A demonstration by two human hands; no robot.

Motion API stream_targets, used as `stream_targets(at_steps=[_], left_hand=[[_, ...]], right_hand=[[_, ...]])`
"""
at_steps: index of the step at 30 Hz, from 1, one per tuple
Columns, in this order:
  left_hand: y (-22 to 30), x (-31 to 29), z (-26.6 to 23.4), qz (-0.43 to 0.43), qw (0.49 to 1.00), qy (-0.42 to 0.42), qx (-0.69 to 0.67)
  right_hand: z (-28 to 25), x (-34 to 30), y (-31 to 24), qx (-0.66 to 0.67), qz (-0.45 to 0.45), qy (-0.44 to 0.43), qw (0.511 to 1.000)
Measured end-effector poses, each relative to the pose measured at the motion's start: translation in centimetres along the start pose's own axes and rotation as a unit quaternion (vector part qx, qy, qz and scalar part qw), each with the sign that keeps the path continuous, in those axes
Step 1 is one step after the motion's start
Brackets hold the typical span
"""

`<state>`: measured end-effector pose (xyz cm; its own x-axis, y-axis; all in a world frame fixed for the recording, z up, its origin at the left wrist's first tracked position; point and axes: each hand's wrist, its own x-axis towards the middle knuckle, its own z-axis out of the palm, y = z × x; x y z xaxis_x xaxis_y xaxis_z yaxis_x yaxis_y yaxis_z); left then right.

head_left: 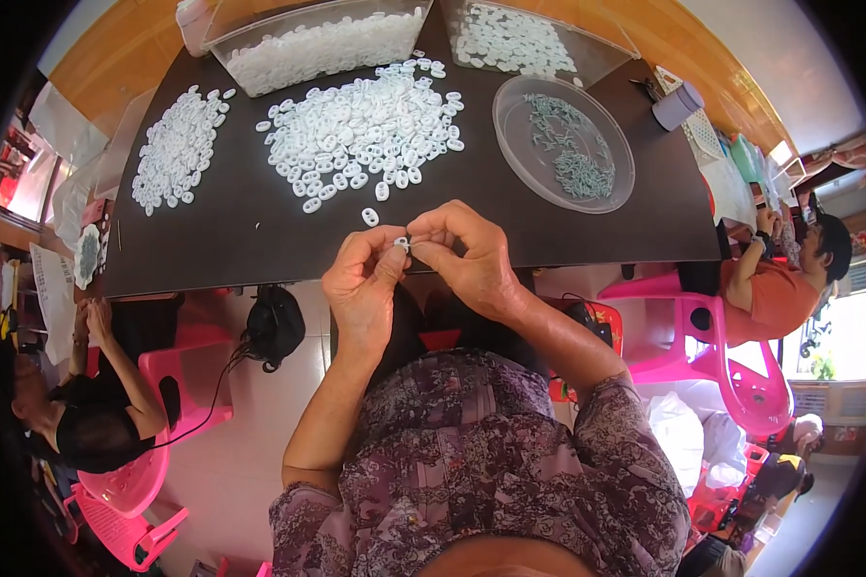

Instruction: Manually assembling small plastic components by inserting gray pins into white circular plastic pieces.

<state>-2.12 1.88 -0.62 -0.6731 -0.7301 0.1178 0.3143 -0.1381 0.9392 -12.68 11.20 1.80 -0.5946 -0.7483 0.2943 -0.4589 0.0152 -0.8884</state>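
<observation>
head view
round dish: clear, holds small grey-green pieces.
clear bins: at the table's far edge, filled with white rings.
ring: small, white, pinched between left hand and right hand above the table's near edge.
loose rings: white heap.

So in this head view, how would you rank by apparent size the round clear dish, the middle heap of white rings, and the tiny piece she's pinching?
1. Middle heap of white rings, widest.
2. Round clear dish, somewhat smaller.
3. Small white piece pinched between left hand and right hand, smallest by far.
</observation>
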Motion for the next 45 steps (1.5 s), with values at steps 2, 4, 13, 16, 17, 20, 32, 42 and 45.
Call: stream_targets(at_steps=[2,4,13,16,17,20,32,42,45], left_hand=[[-0.1,-0.1,-0.1,0.011,1.0,-0.003,0.014],[-0.2,-0.1,-0.1,0.031,0.999,-0.002,0.03],[-0.4,-0.5,0.1,0.086,0.985,0.001,0.148],[-0.4,-0.5,0.1,0.022,0.999,0.028,0.027],[-0.4,-0.5,0.1,0.021,0.999,0.028,0.026],[-0.5,-0.3,0.1,0.022,0.999,0.04,-0.029],[-0.4,-0.7,0.3,0.01,0.998,0.045,-0.035],[-0.7,-1.2,-0.2,0.045,0.997,0.048,0.032],[-0.1,-1.1,-0.8,0.034,0.997,0.062,0.022]], right_hand=[[0.0,0.0,-0.1,-0.002,0.002,-0.003,1.0],[0.1,0.0,0.0,-0.003,0.004,-0.007,1.0],[0.2,-0.3,0.4,0.053,0.07,-0.017,0.996],[0.7,-0.3,0.5,0.114,0.102,-0.006,0.988],[0.8,-0.2,0.6,0.093,0.08,-0.005,0.992],[0.8,-0.2,0.6,0.073,0.054,-0.002,0.996],[0.8,-0.2,0.6,0.031,0.049,-0.015,0.998],[1.4,-0.3,0.6,0.021,0.033,-0.055,0.998],[0.8,0.6,-0.7,-0.006,-0.015,-0.077,0.997]])
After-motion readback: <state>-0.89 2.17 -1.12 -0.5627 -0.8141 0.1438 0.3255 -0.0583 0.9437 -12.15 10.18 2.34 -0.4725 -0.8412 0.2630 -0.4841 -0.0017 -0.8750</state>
